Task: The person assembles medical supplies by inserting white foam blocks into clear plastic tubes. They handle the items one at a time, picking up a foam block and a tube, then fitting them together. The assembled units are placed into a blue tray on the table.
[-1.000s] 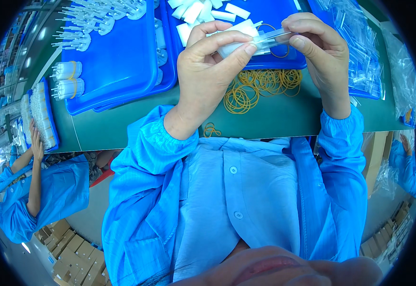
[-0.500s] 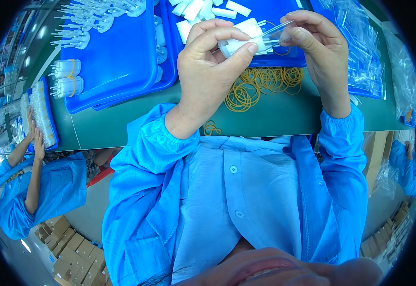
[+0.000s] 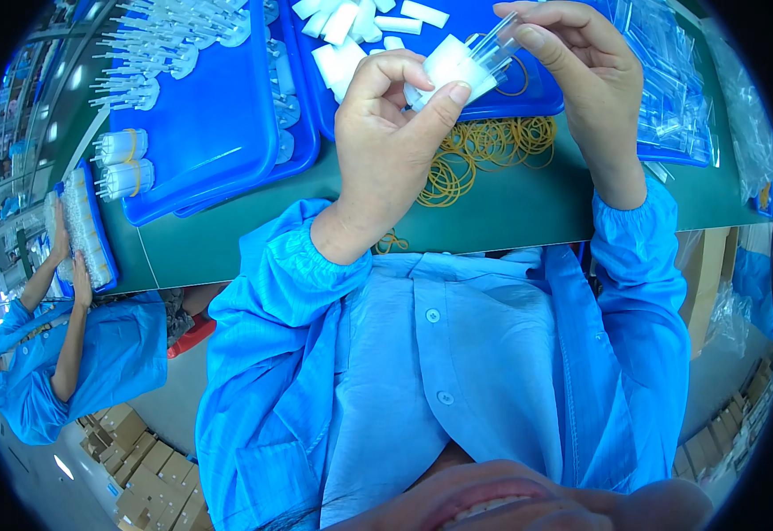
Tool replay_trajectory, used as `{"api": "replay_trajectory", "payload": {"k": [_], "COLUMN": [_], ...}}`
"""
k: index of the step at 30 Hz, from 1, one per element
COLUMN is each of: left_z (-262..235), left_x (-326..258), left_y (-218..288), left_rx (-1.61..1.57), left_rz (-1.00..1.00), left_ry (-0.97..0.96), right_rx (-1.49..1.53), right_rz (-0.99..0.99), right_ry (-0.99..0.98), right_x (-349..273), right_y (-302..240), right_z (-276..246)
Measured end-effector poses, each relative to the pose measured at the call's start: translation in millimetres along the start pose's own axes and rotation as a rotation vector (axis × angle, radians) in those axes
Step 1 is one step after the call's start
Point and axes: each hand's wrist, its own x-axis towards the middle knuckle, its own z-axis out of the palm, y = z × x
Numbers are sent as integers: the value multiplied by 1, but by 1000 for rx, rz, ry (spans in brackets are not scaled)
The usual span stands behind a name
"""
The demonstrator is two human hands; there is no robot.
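My left hand (image 3: 391, 133) grips a white foam piece (image 3: 448, 66) between thumb and fingers, up by the front edge of the middle blue tray. Thin clear rods (image 3: 492, 40) stick out of the foam toward the upper right, and a clear plastic sheet (image 3: 498, 64) lies along them. At the far end of the rods and sheet, my right hand (image 3: 576, 53) has its thumb and fingers closed on the clear sheet; the exact contact is partly hidden. Behind the sheet shows the loop of a yellow rubber band (image 3: 526, 78).
More rubber bands (image 3: 448, 181) lie piled on the green table (image 3: 510, 212). The middle tray (image 3: 541, 102) holds white foam pieces. Left, a blue tray (image 3: 218, 159) bears finished-looking rod pieces and two banded bundles (image 3: 125, 164). Clear sheets (image 3: 669, 97) fill the right tray. A co-worker (image 3: 85, 345) works at left.
My left hand has tipped the foam piece, so the rods now point more steeply upward. My right hand has shifted slightly up and left along them.
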Motion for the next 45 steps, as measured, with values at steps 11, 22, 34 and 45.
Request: {"api": "replay_trajectory", "payload": {"k": [11,22,34,45], "left_z": [8,-4,1,-3], "left_x": [2,-5,-8,-8], "left_y": [4,8,11,9], "left_rx": [-196,-388,-449,-346], "left_rz": [-187,-306,-318,-297], "left_ry": [113,-17,31,-24], "right_rx": [-759,-940,-996,-800], "right_rz": [-485,-483,-458,-323], "right_ry": [-276,-292,-289,-267], "right_x": [1,-2,-2,0], "right_y": [-16,-9,-8,-6], "right_z": [11,23,19,14]}}
